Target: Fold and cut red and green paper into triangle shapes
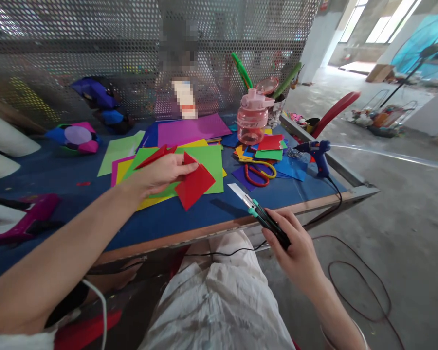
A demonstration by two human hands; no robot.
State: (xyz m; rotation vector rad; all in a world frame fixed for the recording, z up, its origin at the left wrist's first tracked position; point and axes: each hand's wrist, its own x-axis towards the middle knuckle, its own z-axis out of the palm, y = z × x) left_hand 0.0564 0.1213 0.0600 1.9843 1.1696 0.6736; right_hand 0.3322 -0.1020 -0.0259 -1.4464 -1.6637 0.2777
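Observation:
My left hand (164, 170) pinches a piece of red paper (195, 187) above the stacked sheets. Beneath it spreads a green sheet (211, 165), with yellow and pink sheets showing at its edges. More red paper (155, 156) rises behind my left knuckles; whether it joins the held piece I cannot tell. In my right hand (295, 243) is a utility knife (264, 216), black and teal, its blade out and pointing up and left over the table's front edge. The blade is apart from the red paper.
Scissors (261, 174) lie among coloured paper scraps beside a pink bottle (253, 116). A blue glue gun (318, 155) sits at the right edge, its cord hanging down. Purple sheets (193, 127) lie behind, before a perforated metal panel (131, 58). A paper flower shape (76, 138) is at left.

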